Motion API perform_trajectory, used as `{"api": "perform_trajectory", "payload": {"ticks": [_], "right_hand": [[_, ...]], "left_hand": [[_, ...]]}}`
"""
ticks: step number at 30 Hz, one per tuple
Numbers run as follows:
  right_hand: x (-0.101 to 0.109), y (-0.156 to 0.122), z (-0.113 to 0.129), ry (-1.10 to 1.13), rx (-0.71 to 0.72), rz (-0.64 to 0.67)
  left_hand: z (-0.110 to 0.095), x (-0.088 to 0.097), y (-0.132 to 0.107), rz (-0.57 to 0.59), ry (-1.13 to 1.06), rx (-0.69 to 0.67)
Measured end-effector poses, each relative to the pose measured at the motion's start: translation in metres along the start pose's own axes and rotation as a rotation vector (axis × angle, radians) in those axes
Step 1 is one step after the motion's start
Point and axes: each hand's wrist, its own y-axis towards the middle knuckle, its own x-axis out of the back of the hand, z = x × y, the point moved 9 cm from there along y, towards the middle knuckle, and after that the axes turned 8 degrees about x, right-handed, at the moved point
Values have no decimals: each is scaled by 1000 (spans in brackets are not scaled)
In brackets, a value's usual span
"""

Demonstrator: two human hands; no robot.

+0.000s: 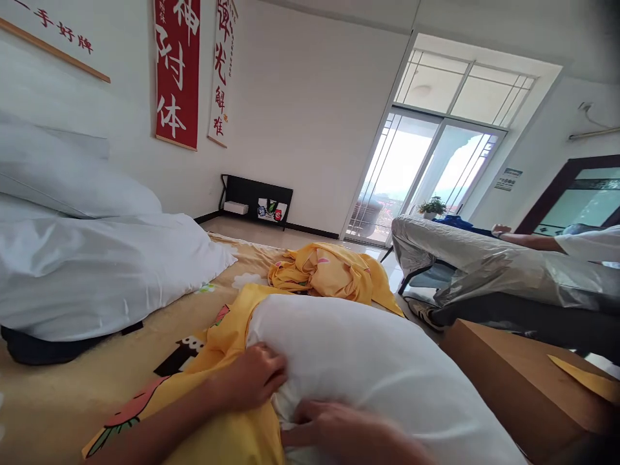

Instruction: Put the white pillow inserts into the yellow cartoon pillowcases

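A plump white pillow (382, 355) lies in front of me, with a yellow pillowcase (237, 433) printed with carrots or similar fruit along its left side. My left hand (254, 381) is closed on the pillowcase's edge where it meets the pillow. To its right, my right hand (339, 429) rests against the white pillow near that same edge. Motion smears its fingers, so their grip does not show clearly. Beyond the pillow sits a crumpled heap of yellow cloth (334, 271).
White pillows (106, 271) are piled at left on the patterned bedspread (159, 361). A cardboard box (527, 381) stands at right. Behind it is a plastic-covered table (484, 265), with another person's arm (533, 241) over it. A black rack (256, 197) stands by the wall.
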Motion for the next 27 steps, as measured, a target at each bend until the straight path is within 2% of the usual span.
{"api": "perform_trajectory", "payload": {"ticks": [2, 4, 5, 6, 7, 9, 11, 12, 14, 16, 18, 22, 27], "right_hand": [[40, -4, -12, 157, -4, -3], [94, 2, -55, 102, -225, -259], [112, 5, -78, 15, -356, -382], [120, 12, -96, -47, -444, -450], [118, 21, -112, -87, -503, -470], [94, 40, -137, -103, -561, -415], [68, 50, -151, -105, -583, -358], [59, 51, -154, -109, -584, -344], [50, 47, -155, -128, -586, -330], [48, 38, -148, -152, -593, -325], [47, 29, -139, -199, -629, -316], [47, 15, -120, -283, -689, -299], [55, 13, -107, -99, -549, -194]], "left_hand": [[1, -19, -1, 107, 45, 31], [-7, -34, -4, 213, 89, 12], [-12, -37, -6, 249, 115, 1], [-15, -37, -9, 266, 146, -8], [-17, -33, -13, 269, 180, -20], [-16, -15, -20, 233, 225, -49], [-6, 15, -23, 128, 183, -32], [5, 34, -21, 53, 146, 27], [37, 66, -11, -89, 114, 239], [69, 81, 5, -148, 158, 453], [88, 76, 28, -98, 193, 547], [103, 48, 66, 61, 195, 564], [107, 17, 77, 265, 222, 538]]}}
